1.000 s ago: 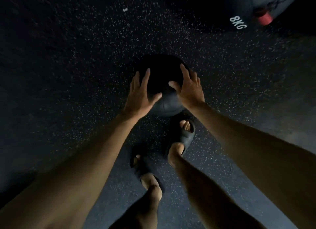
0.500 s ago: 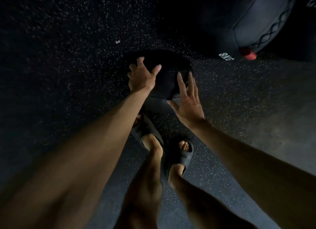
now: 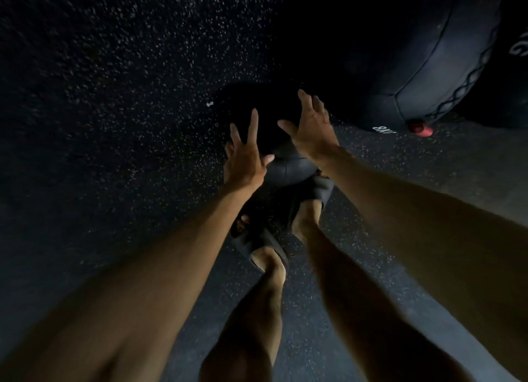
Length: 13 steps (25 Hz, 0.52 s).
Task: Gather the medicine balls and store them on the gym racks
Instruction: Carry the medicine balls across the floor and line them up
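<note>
Our left hand is spread wide with straight fingers, laid against the left side of the small dark medicine ball and closed on nothing. The ball sits low over the speckled rubber floor, just ahead of our slides. In this dim light we cannot tell whether it has left the floor. Our right hand is just as wide over the ball's right side, and we cannot tell whether it touches. Farther right a bigger ball marked 8KG rests on the floor, with another ball's edge beyond it. No rack shows. We judge the task barely begun: this ball is not yet gripped, at least two more wait to be gathered, and none is racked.
</note>
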Each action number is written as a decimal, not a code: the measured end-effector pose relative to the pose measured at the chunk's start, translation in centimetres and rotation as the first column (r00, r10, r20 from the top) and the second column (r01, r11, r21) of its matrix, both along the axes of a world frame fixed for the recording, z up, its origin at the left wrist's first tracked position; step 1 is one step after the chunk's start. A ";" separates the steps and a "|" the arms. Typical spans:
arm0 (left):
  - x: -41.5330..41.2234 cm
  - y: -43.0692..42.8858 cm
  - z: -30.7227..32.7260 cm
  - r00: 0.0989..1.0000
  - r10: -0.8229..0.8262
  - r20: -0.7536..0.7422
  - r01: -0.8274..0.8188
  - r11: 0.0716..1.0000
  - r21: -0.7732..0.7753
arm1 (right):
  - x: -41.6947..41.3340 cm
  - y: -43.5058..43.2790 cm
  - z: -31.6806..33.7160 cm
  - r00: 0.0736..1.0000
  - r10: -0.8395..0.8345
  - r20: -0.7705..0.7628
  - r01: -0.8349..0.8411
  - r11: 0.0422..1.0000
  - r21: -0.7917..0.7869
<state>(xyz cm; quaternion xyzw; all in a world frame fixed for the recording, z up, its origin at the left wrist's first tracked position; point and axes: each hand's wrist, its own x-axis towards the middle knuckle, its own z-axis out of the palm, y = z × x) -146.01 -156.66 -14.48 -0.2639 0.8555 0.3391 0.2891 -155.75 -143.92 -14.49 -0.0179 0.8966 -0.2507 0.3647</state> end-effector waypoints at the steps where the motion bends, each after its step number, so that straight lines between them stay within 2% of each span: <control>1: -1.4 -0.5 -0.2 1.000 0.007 0.023 -0.007 1.000 -0.008 | -0.3 -0.2 -0.3 0.998 0.014 -0.056 -0.014 1.000 0.002; 4: -5.0 -1.9 -0.3 0.997 0.068 0.027 -0.066 0.996 -0.065 | 0.2 -0.2 -0.7 0.974 0.126 -0.190 -0.123 0.992 0.028; 8: -7.6 -3.2 -0.5 0.983 0.185 0.005 -0.183 0.976 -0.119 | 1.0 0.5 -0.8 0.915 0.304 -0.263 -0.301 0.952 0.054; 13: -10.8 -5.3 -1.4 0.905 0.423 -0.044 -0.425 0.895 -0.134 | -4.5 -3.8 -0.6 0.892 0.400 -0.211 -0.374 0.914 0.154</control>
